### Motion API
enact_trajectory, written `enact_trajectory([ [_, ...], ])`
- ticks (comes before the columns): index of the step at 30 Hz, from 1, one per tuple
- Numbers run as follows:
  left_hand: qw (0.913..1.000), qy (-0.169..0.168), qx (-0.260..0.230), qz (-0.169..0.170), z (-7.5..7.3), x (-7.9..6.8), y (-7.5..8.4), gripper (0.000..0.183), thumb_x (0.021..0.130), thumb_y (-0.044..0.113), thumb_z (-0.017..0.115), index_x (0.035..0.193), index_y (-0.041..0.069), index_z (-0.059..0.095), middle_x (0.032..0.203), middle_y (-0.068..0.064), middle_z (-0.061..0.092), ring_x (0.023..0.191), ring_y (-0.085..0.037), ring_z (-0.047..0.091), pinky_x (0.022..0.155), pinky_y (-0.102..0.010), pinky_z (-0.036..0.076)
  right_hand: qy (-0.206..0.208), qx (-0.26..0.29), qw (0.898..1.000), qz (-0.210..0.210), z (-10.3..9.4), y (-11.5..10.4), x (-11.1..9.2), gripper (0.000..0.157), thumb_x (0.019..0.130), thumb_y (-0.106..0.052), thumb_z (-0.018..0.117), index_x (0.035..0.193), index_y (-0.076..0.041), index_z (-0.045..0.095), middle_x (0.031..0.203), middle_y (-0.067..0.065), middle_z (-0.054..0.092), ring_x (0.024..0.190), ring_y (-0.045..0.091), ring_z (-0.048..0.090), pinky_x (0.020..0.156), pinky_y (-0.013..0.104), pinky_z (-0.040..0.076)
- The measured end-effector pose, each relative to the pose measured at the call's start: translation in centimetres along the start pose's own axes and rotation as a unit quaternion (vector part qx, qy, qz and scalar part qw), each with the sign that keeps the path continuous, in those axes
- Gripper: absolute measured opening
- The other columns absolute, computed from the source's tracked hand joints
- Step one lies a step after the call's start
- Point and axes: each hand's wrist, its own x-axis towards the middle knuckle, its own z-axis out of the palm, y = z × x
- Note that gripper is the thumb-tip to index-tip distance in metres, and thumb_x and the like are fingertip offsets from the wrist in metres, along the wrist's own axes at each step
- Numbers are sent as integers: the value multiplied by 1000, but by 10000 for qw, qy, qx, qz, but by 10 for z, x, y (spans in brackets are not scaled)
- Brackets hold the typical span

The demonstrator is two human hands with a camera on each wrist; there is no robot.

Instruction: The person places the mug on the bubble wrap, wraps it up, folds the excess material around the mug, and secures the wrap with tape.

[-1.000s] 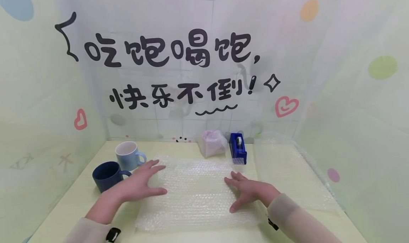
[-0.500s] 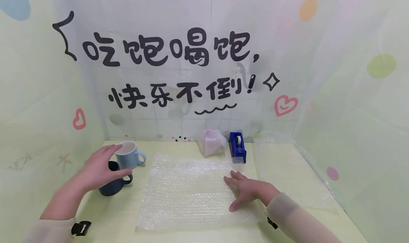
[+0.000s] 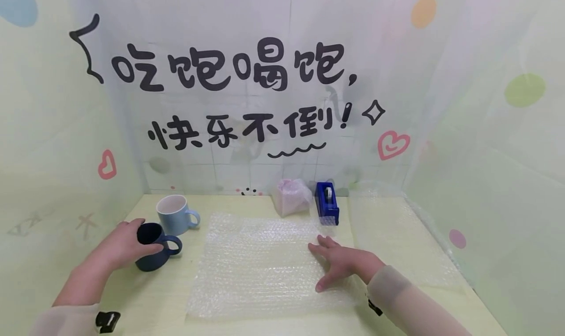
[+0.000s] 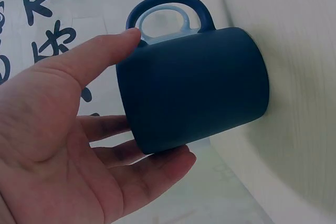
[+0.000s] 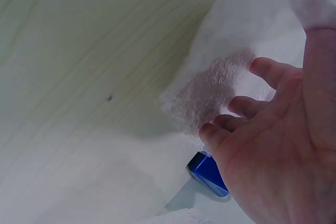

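At the left of the head view, my left hand (image 3: 116,247) grips a dark navy mug (image 3: 152,262) near its rim. The left wrist view shows the thumb beside the handle and the other fingers on the opposite side of the mug (image 4: 194,85). The mug is upright, its base close to the table. My right hand (image 3: 337,262) rests with spread fingers on the right part of a clear bubble wrap sheet (image 3: 256,265). In the right wrist view those fingertips touch the wrap (image 5: 205,93), and the palm holds nothing.
A light blue mug (image 3: 174,220) stands just behind the navy one. At the back are a pinkish wrapped bundle (image 3: 292,198) and a blue tape dispenser (image 3: 327,206). More bubble wrap (image 3: 397,247) lies along the right side. Printed curtains enclose the table (image 3: 154,306).
My left hand has left the bubble wrap, moved left over the mugs, and lowered to take hold of the navy mug. The right hand has stayed on the sheet.
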Motion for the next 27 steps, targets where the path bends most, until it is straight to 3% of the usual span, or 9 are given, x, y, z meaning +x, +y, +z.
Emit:
enact_trajectory([
  [6, 9996, -70, -48, -270, -1, 1, -1, 98, 91, 42, 86, 139, -30, 40, 124, -53, 56, 111, -62, 58, 95, -70, 55, -2, 28, 10000, -7, 0, 0, 0, 118, 79, -47, 97, 174, -22, 32, 186, 16, 9, 172, 43, 5, 133, 74, 19],
  [11, 9987, -164, -20, -490, -1, 1, 0, 108, 91, 50, 84, 143, -31, 36, 131, -55, 52, 115, -63, 57, 99, -72, 53, 9, 51, 10000, 10, 1, 1, 0, 118, 79, -47, 98, 174, -22, 32, 186, 16, 9, 172, 42, 5, 132, 74, 19],
  [19, 9979, -17, -19, -652, 1, 1, 2, 113, 88, 55, 86, 139, -33, 36, 131, -56, 50, 116, -66, 54, 99, -72, 53, 0, 51, 10000, 28, 1, 2, 0, 118, 79, -47, 97, 174, -23, 32, 186, 16, 9, 172, 43, 5, 133, 74, 18],
  [27, 9971, 91, -89, -746, 2, 1, 3, 103, 89, 51, 86, 134, -32, 42, 126, -54, 55, 111, -62, 58, 93, -68, 55, -14, 45, 10000, 11, 1, 2, 0, 118, 79, -48, 97, 174, -23, 32, 186, 16, 9, 172, 43, 5, 133, 74, 18],
])
